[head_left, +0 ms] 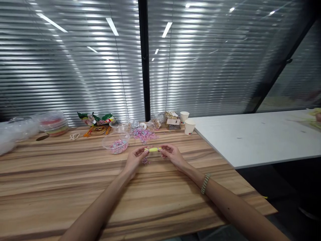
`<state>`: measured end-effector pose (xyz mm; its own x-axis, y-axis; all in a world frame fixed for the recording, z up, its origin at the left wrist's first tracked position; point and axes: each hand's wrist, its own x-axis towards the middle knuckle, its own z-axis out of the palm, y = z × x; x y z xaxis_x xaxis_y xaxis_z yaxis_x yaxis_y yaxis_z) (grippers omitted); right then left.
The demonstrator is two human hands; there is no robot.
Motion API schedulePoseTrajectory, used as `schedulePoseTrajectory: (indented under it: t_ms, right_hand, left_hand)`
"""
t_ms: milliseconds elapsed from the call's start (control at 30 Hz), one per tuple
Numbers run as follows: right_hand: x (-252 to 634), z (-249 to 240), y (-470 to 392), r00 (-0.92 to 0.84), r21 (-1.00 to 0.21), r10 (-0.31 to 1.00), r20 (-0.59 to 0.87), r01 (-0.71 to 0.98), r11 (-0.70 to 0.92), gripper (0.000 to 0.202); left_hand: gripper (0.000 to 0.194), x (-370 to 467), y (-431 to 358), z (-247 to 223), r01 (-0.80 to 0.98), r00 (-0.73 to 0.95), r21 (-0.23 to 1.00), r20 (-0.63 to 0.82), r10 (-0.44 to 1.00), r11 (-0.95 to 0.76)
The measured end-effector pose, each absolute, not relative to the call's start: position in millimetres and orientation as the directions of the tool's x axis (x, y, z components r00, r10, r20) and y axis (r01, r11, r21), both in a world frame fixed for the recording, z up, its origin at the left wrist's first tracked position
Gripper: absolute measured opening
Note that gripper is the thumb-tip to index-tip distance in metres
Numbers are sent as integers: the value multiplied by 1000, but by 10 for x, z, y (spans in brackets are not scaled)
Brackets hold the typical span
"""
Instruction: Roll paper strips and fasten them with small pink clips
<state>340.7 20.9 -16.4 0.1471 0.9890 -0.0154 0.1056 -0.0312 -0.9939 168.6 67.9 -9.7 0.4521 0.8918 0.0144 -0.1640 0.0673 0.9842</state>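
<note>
A small yellow roll (153, 150) with narrow ends, like a wrapped candy, is stretched level between my two hands above the wooden table. My left hand (136, 159) pinches its left end between thumb and fingers. At the other end, my right hand (173, 154) pinches it the same way. Just below the roll lies a little cluster of pink and purple bits (145, 161). Behind my hands spreads a larger pile of pink and purple pieces (144, 134), too small to make out singly. More of them fill part of a clear round bowl (106, 142) left of my left hand.
Along the back stand two paper cups (190, 127), a small box (173, 120), green snack packets (100, 118) and stacked clear tubs (53, 124). Clear plastic bags (15, 135) lie far left. A white table (255, 137) adjoins on the right, with another person's hand at its far edge.
</note>
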Motion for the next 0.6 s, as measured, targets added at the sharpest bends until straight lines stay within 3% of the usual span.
schedulePoseTrajectory:
  t_ms: [600]
  right_hand:
    - [3427, -216, 222, 94, -992, 995, 15, 128, 3, 67]
  left_hand:
    - [40, 1680, 710, -132, -129, 438, 991, 17, 899, 44]
